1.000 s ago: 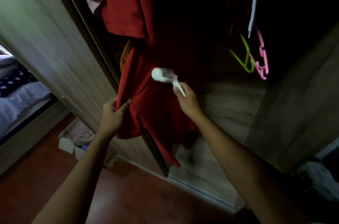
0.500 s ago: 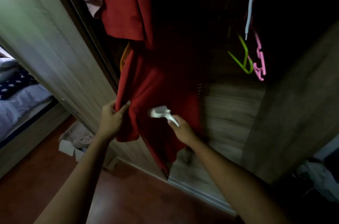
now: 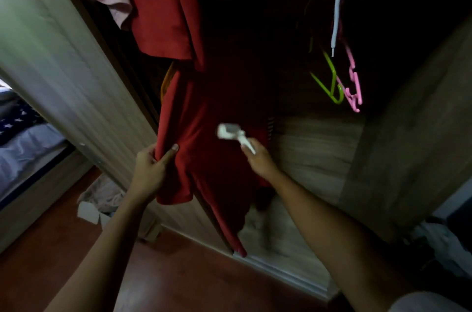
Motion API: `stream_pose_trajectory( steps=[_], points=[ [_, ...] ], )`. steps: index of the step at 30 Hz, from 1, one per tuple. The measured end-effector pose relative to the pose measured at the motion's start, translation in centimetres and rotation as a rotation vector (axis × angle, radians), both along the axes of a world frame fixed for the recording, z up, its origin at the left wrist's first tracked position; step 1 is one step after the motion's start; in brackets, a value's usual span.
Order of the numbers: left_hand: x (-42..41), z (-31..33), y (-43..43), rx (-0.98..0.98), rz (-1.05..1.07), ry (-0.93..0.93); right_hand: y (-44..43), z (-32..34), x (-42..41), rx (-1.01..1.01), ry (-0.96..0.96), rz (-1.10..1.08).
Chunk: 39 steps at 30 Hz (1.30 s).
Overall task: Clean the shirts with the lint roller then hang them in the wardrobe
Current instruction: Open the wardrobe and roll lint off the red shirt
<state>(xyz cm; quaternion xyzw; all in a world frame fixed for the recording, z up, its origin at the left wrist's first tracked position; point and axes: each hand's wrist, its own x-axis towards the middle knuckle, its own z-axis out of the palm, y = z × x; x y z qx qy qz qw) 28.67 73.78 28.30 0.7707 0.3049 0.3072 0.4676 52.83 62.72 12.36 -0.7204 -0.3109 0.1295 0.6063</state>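
Swept down the shirt (image 3: pixel 204 112) half a second ago and now drawn partway back up, with the roller (image 3: pixel 229 131) blurred at mid-front and its handle gripped in the right hand (image 3: pixel 258 159). Still pinching the left edge taut with the left hand (image 3: pixel 150 167), up against the wardrobe's (image 3: pixel 319 158) left side. Probably mid-cleaning, between strokes, with more passes due before hanging.

Both my arms bare, stretched forward and up, elbows slightly bent. My left hand (image 3: pixel 150 171) pinches the edge of the red shirt (image 3: pixel 204 120): thumb flat on the front, fingers (image 3: pixel 145 152) curled behind. My right hand (image 3: pixel 258 161), near the same height, grips the lint roller (image 3: pixel 231 131) handle, wrist straight.
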Motion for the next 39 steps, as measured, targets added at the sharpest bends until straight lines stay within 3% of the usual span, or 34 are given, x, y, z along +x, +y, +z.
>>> stream_pose_trajectory(
  steps=[3, 6, 11, 17, 23, 28, 33, 39],
  points=[
    [-0.1, 0.0, 0.1, -0.005, 0.003, 0.014, -1.4, -3.6, -2.6, -0.134, 0.023, 0.134],
    [-0.2, 0.1, 0.0, -0.011, 0.005, 0.008, -1.6, -3.2, -2.4, -0.143, 0.011, 0.141],
    [-0.1, 0.1, -0.3, -0.022, -0.019, 0.016, -0.4, 3.8, 1.4, 0.0, 0.021, -0.013],
    [0.3, 0.0, -0.3, -0.039, -0.018, 0.015, -0.9, 12.4, 2.4, 0.25, 0.069, -0.046],
    [0.5, -0.4, -0.1, -0.069, 0.007, -0.006, 0.0, 3.8, -1.5, 0.149, 0.002, -0.002],
    [0.5, -1.0, -0.2, -0.069, 0.018, -0.001, -1.0, -4.7, -5.1, -0.072, 0.203, 0.082],
    [0.5, -1.0, -0.8, -0.071, 0.005, -0.023, -1.4, -0.5, -1.1, -0.083, 0.379, -0.003],
    [0.6, -1.1, -1.0, -0.101, -0.009, -0.057, -1.1, 3.9, 4.6, 0.06, 0.576, -0.162]
  ],
)
